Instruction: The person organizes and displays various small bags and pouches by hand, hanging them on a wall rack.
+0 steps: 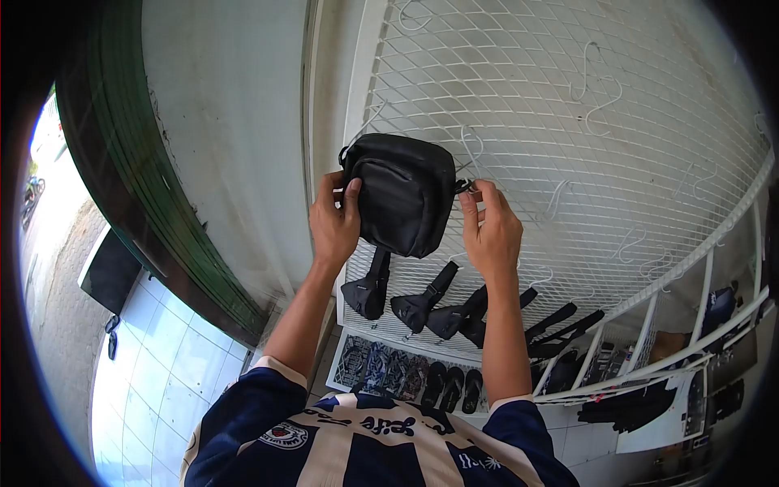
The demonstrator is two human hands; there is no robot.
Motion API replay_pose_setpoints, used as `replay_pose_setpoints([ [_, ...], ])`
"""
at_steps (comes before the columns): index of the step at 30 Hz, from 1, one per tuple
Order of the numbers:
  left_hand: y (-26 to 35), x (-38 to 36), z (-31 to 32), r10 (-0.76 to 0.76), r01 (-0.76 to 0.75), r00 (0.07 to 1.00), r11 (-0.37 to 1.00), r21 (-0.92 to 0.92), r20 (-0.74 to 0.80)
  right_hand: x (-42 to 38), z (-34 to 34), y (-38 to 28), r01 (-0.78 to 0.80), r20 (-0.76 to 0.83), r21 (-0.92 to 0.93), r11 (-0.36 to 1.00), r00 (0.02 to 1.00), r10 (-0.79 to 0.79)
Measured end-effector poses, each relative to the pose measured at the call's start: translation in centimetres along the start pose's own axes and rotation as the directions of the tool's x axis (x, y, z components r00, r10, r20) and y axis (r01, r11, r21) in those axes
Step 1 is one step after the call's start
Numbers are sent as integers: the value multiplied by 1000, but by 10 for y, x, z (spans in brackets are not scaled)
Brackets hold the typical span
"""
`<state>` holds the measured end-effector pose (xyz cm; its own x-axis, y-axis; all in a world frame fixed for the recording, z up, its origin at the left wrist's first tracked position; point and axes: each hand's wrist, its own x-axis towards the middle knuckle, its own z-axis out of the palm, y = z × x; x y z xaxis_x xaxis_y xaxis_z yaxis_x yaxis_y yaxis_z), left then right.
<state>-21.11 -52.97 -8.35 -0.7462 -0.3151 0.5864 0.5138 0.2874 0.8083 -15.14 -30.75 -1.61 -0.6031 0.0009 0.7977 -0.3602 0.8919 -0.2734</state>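
Black bag (402, 203), one: held up before the white mesh rack (519, 105), between both hands. Left hand (337, 215): thumb on the front, clasping the side edge. Right hand (492, 223): thumb and fingertips pinching the side loop (463, 186). Handling: probably light, soft-sided yet shape-keeping, hardly fragile; smooth sheen (perhaps a little slippery). Best holds, by judgement: side edges and loop
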Motion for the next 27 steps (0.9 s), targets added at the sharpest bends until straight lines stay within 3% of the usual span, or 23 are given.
replay_pose_setpoints([
  [8,6,3,-6,-62,62,998,998,-18,-14,15,2,5,78,-50,-31,996,996,-80],
  [11,11,3,-8,-103,102,995,994,-49,-11,6,3,2,72,-64,40,997,996,-70],
  [13,12,-1,-9,-113,113,993,992,-51,-14,-18,-1,-18,-86,-21,454,887,994,107],
  [15,13,-7,-6,-65,65,998,997,-45,0,-43,7,-28,-36,21,484,874,999,29],
  [16,23,-11,-8,-115,118,992,991,-70,42,-51,-1,-42,-185,182,516,836,978,105],
  [17,21,-14,-5,-78,80,996,995,-63,39,-57,1,-41,-186,190,519,834,977,99],
  [19,32,-18,-7,-125,135,985,988,-75,121,-67,10,-34,-321,187,566,759,947,261],
  [20,32,-18,-9,-129,138,984,988,-71,120,-69,13,-26,-316,140,609,728,946,293],
  [22,31,-13,-10,-29,58,981,987,-147,194,-70,11,-12,-344,122,618,706,930,346],
  [27,29,13,-13,168,-151,956,985,-85,239,-68,3,1,-291,52,682,671,935,352],
])
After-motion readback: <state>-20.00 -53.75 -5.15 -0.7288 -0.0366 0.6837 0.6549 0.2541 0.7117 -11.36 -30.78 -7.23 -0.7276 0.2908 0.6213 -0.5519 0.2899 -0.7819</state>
